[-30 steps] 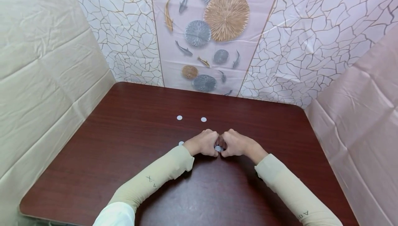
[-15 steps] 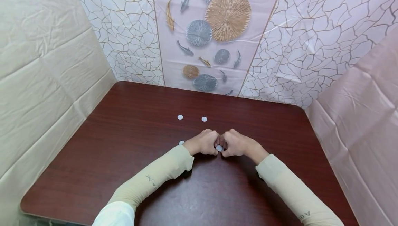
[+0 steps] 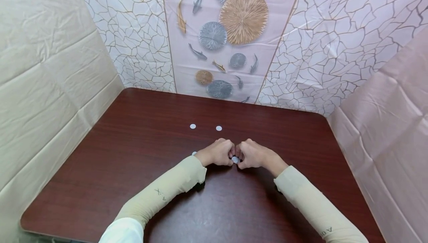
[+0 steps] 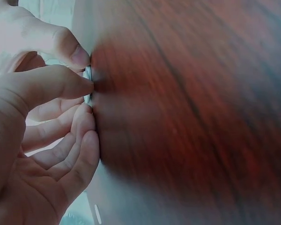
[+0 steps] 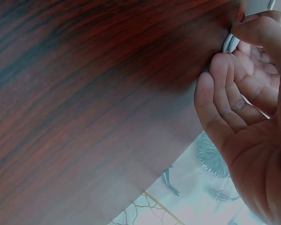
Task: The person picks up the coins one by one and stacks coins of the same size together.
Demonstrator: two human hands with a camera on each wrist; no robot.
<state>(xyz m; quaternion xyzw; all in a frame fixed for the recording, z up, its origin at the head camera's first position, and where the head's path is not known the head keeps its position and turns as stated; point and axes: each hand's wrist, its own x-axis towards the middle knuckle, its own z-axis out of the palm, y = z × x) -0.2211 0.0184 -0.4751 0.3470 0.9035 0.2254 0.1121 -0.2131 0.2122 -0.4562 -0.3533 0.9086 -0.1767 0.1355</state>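
Between my two hands, a small round white disc [image 3: 235, 159] lies at the tabletop. My left hand [image 3: 221, 152] grips its left side, the thumb in front and the other fingers curled behind. From the opposite side my right hand [image 3: 253, 154] holds it between thumb and index finger. In the right wrist view the edge of the disc [image 5: 229, 43] shows a dark line along its white rim. The left wrist view has the disc [image 4: 88, 75] edge-on, largely covered by thumbs and fingers.
Two more white discs, one on the left [image 3: 193, 126] and one on the right [image 3: 219, 128], lie farther back on the dark red wooden table [image 3: 150, 124]. Another disc [image 3: 194, 153] is partly hidden by my left wrist. Fabric-covered walls [image 3: 50, 68] stand behind and beside the table.
My left hand has shifted very slightly left, leaving a narrow gap between the knuckles. The right hand and the disc stay nearly in place.
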